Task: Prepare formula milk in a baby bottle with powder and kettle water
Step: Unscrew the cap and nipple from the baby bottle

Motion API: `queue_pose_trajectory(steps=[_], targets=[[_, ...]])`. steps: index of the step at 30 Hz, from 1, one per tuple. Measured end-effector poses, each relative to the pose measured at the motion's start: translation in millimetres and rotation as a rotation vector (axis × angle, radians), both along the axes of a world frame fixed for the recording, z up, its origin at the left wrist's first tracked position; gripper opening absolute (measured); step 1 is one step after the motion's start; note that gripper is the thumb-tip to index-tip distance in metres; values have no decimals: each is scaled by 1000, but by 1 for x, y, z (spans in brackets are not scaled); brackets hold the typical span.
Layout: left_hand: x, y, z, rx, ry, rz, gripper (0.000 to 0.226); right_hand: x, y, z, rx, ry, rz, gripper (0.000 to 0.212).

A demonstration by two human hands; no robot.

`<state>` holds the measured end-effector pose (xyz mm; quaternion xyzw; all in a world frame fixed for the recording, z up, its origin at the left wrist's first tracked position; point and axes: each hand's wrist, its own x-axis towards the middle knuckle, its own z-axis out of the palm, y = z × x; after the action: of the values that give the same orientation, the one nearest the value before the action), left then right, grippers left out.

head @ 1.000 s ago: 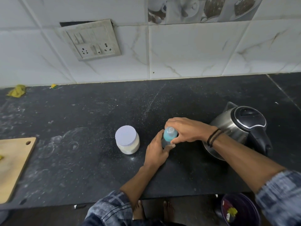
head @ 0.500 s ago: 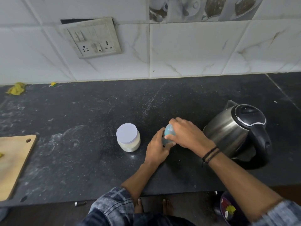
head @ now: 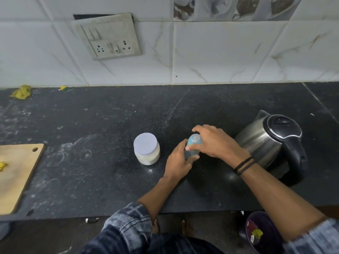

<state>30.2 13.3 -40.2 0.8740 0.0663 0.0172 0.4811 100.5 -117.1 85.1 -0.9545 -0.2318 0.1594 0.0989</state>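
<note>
Head view: we look down on a dark stone tabletop point(head: 110, 116) set against a white tiled wall. The baby bottle point(head: 193, 143) stands near the tabletop's front edge, between a powder jar point(head: 146, 152) to its left and a steel electric kettle point(head: 266, 143) to its right. Our left hand point(head: 178, 162) is wrapped around the bottle's lower body, fingers curled about it. Our right hand point(head: 214, 142) comes in from above and grips the bluish top of the bottle, thumb at its near side and fingers curved over the far side. We cannot tell whether the top is loose or screwed tight.

The jar has a pale flat lid on, with white powder showing through its clear wall; it stands just beside the left hand without touching it. The kettle's black lid is down, its handle towards us. Dark bands point(head: 244, 165) circle the right wrist. A wooden cutting board point(head: 16, 171) lies at the far left edge, and a switch plate point(head: 108, 36) hangs crooked on the wall.
</note>
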Motion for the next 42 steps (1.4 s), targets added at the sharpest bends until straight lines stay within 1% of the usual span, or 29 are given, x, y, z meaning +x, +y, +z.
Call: queue_pose_trajectory(steps=[3, 5, 7, 9, 10, 12, 13, 14, 15, 18, 20, 24, 27, 28, 31, 32, 35, 37, 40, 41, 42], targets=[[0, -1, 0, 4, -3, -5, 65, -9, 6, -4, 12, -64, 1, 44], [1, 0, 0, 5, -6, -3, 64, -9, 4, -2, 54, -40, 43, 38], [0, 0, -1, -1, -3, 3, 64, -4, -1, 3, 70, 26, 109, 40], [0, 0, -2, -3, 0, 5, 66, 1, -7, 7, 84, 106, 149, 46], [0, 0, -2, -4, -2, 3, 66, 2, -9, 8, 90, 142, 149, 52], [0, 0, -2, 3, -6, 1, 66, 4, -12, 8, 97, 169, 111, 72], [0, 0, -1, 6, -6, 3, 66, 4, -12, 6, 101, 150, 73, 80], [0, 0, -1, 5, -5, 5, 66, 2, -11, 4, 105, 118, 33, 82], [-1, -1, -1, 3, -3, 7, 66, 1, -9, 0, 106, 86, 2, 78], [-2, -1, -1, 3, 0, 6, 64, -5, -4, -10, 116, 49, 6, 51], [-2, -1, 0, 3, 0, 7, 65, -3, -4, -11, 141, 85, 25, 44], [-2, -1, 0, 3, 8, 9, 68, 3, -4, -7, 120, 162, 73, 50], [-1, -1, 1, 19, 1, 3, 67, 1, -2, -8, 105, 144, 74, 64], [-1, -1, 1, 17, 3, 4, 66, 0, -1, -8, 104, 116, 56, 64], [0, -1, 0, 21, 5, 6, 66, -6, 2, -12, 112, 32, 7, 47], [0, -1, -1, 27, 1, 1, 66, -7, 4, -13, 119, 21, 0, 44], [0, -1, -2, 36, -10, -9, 69, -10, 6, -15, 116, 21, 13, 43], [0, -1, -2, 31, -15, -6, 68, -8, 5, -13, 110, 52, 24, 50], [-1, -1, -2, 9, -25, -13, 67, -9, 4, -10, 101, 75, 3, 74], [-1, -1, -2, 8, -24, -12, 67, -10, 5, -10, 99, 50, -31, 76], [-1, 0, -2, 12, -23, -9, 67, -12, 6, -10, 92, 12, -66, 73]])
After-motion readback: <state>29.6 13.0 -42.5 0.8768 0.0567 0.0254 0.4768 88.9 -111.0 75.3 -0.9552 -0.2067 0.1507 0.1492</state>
